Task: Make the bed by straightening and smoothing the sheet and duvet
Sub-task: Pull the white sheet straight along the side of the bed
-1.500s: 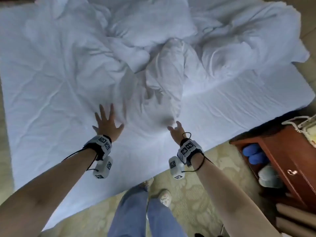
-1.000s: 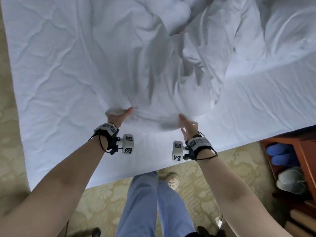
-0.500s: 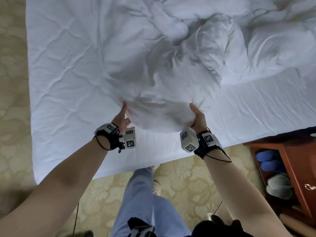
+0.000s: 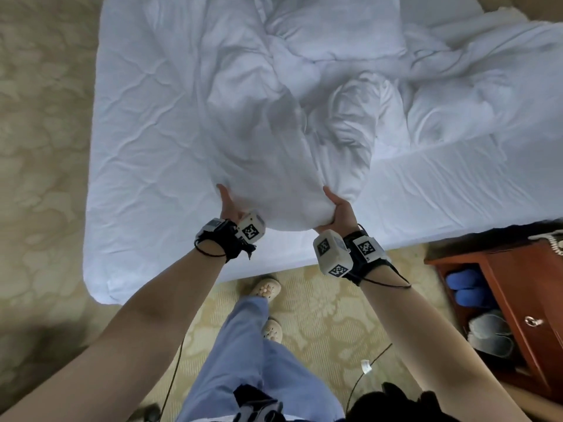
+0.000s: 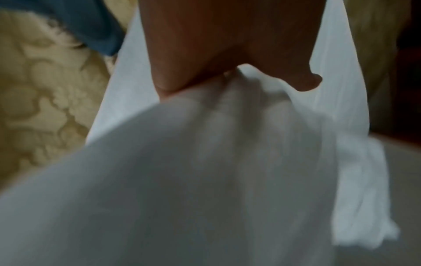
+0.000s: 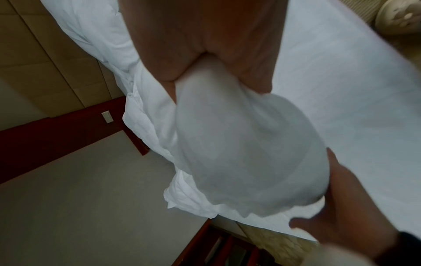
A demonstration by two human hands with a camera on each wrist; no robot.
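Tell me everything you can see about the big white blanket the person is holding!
The duvet is white, soft and puffy-looking, crumpled into folds and bunched in a heap across the far side of the bed. It is not spread flat yet. Its near edge is gathered into a rounded bundle, raised above the wrinkled sheet. The left hand and right hand each grip that bundle from a side, thumbs on top.
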